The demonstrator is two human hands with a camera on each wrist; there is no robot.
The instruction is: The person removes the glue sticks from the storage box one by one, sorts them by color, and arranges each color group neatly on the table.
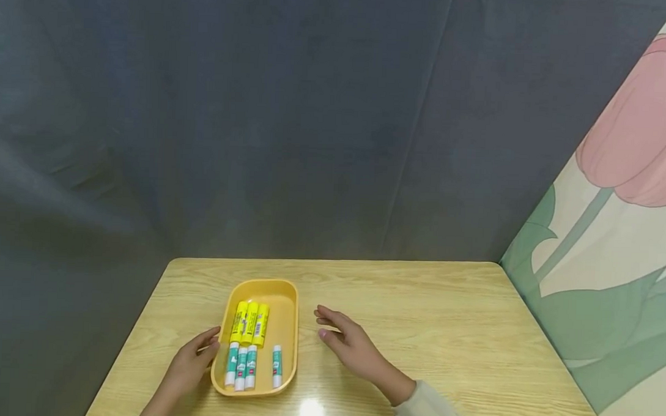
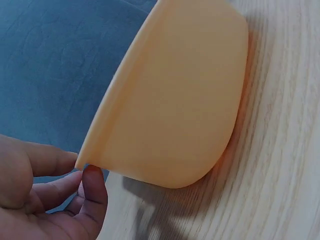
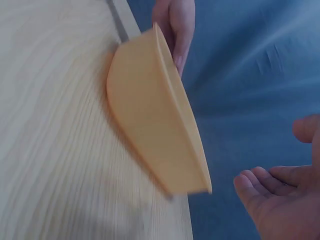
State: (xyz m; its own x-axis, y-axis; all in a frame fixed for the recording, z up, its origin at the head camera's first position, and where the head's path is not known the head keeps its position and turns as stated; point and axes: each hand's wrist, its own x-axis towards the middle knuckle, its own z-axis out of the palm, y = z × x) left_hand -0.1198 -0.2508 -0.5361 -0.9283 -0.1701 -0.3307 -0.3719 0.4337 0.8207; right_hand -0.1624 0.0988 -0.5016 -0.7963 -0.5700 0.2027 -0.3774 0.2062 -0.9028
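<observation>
- Left hand (image 1: 189, 361), curled, pinches the left rim of the tray (image 1: 281, 313); right hand (image 1: 355, 349), relaxed and empty, is apart.
- Tray lies toward the table's left edge (image 1: 144, 327).
- Probably light, stiff, smooth plastic; best held by opposite rims, level, lest tubes (image 1: 252, 323) roll.

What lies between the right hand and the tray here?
Nothing but bare table: the head view shows a narrow strip of it between the right hand and the tray.
</observation>
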